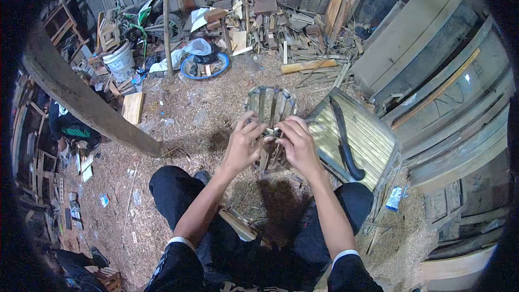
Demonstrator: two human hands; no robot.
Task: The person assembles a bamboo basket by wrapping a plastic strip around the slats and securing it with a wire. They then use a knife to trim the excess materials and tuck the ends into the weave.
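Observation:
Between my knees stands a round frame of upright wooden or bamboo slats (pixel 274 100). At its near upper edge, my left hand (pixel 246 140) is closed in a pinch, fingertips pointing right. My right hand (pixel 299 143) pinches from the other side, and the fingertips of both hands nearly meet. Some small, pale end shows between them, but the fingers cover most of it and I cannot make out what it is. Beside my right hand, a long curved tool with a dark handle (pixel 346 140), like a machete, lies across a slatted bamboo panel (pixel 324 121).
Wood offcuts (pixel 270 27) are heaped against the back wall. A blue-rimmed basin (pixel 189 73) and white bucket (pixel 119 62) stand at back left. A slanting post (pixel 92 94) crosses the left. Other people (pixel 75 124) sit at far left. Shavings cover the floor.

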